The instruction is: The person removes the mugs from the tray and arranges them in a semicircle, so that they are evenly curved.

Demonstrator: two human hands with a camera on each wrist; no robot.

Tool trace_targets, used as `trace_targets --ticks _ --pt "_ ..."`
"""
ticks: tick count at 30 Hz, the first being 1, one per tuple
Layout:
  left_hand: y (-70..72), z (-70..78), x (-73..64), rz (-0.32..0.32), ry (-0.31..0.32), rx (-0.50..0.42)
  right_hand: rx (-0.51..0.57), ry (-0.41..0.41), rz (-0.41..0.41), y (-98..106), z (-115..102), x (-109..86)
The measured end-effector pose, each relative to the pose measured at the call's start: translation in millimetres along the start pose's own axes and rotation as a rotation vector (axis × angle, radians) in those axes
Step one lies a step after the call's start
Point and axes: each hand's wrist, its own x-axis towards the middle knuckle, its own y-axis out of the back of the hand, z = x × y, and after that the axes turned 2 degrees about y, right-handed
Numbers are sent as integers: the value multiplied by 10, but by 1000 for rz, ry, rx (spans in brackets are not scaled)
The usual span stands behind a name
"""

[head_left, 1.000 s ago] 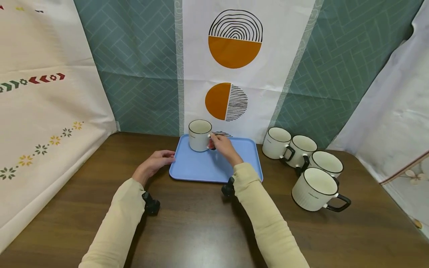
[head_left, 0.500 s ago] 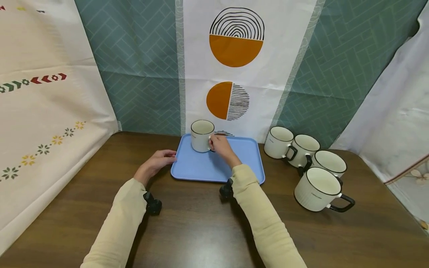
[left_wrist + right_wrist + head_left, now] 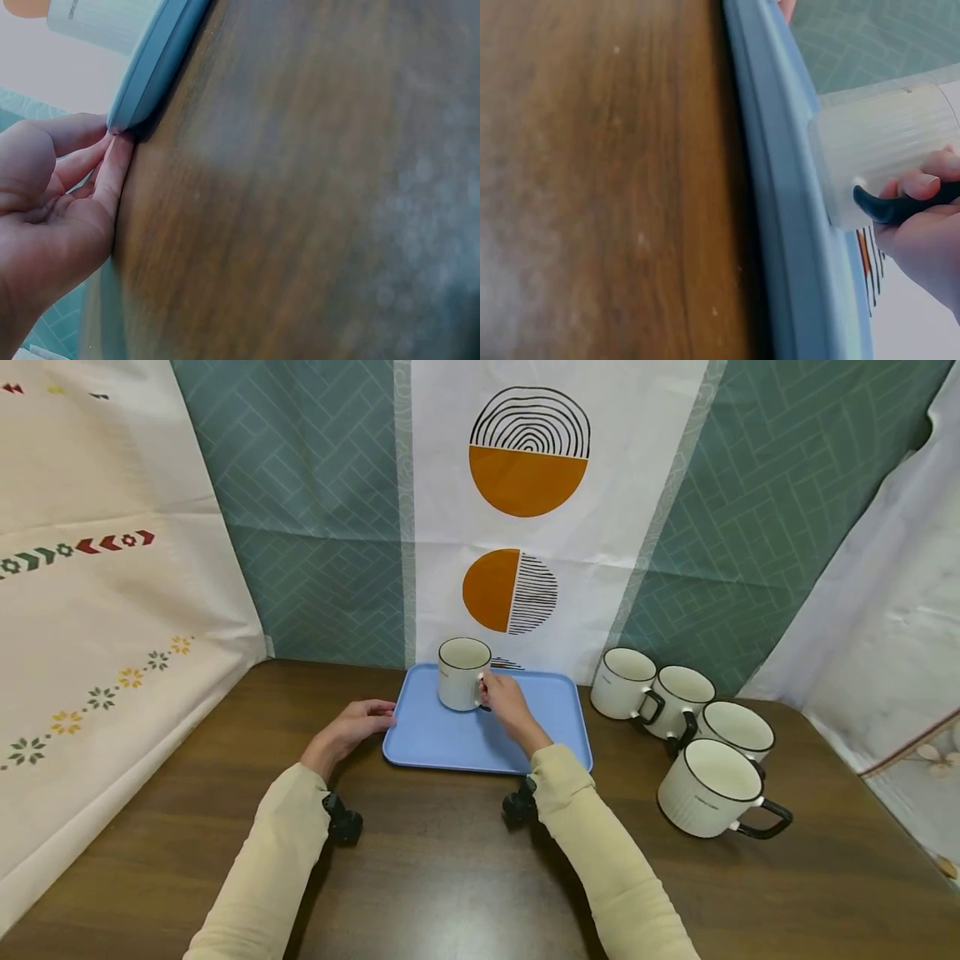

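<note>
A white mug with a dark rim stands upright over the back left part of the blue tray. My right hand grips the mug's black handle from its right side. In the right wrist view, curled fingers wrap the handle, and the mug's base is right at the tray's surface. At the tray's left edge, my left hand pinches the rim. The left wrist view has the thumb and fingertips meeting at the tray rim, low over the wooden table.
Several similar white mugs cluster on the right: one at the back, others close beside it, and a larger one in front with its handle pointing right. The wooden table ends at a patterned cloth backdrop.
The mug, held by its handle in my right hand, has shifted a little to the right over the tray. My left hand stays at the tray's left edge.
</note>
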Motion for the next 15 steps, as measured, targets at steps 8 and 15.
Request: trace_targets --ticks 8,15 --pt "7 -2 5 -2 -11 4 70 16 11 146 -99 -170" --pt "10 -33 32 0 0 4 3 74 -33 360 -226 -440"
